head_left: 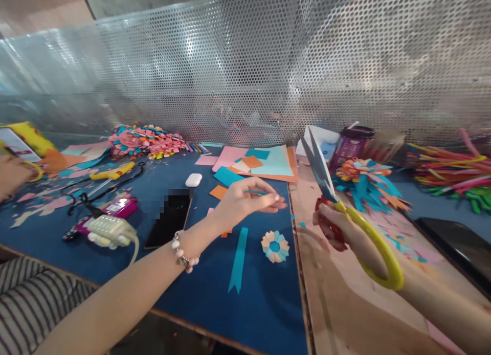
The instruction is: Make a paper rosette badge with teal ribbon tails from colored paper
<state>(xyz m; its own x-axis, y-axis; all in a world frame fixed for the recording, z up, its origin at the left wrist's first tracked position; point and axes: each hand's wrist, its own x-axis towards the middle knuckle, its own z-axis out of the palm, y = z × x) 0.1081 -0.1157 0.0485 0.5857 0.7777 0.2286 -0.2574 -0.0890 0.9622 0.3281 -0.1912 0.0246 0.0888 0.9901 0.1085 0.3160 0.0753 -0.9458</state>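
Note:
My left hand (245,201) reaches out over the blue mat (264,304), fingers pinched together on what looks like a thin blue paper strip (256,193). My right hand (335,227) grips scissors (324,178) with yellow and red handles; their blades are spread and point up and to the left. Below my left hand, a longer blue paper strip with a notched end (238,260) lies on the mat. Beside it sits a small folded paper rosette (275,246).
A phone (169,219), white earbud case (194,179), glue gun (111,172) and cables lie left. Coloured paper sheets (268,163) and a heap of paper flowers (143,140) sit by the mesh screen (245,63). Another person's hand (11,173) works far left. Right: jar (351,142), paper flower (360,178), coloured sticks (452,176).

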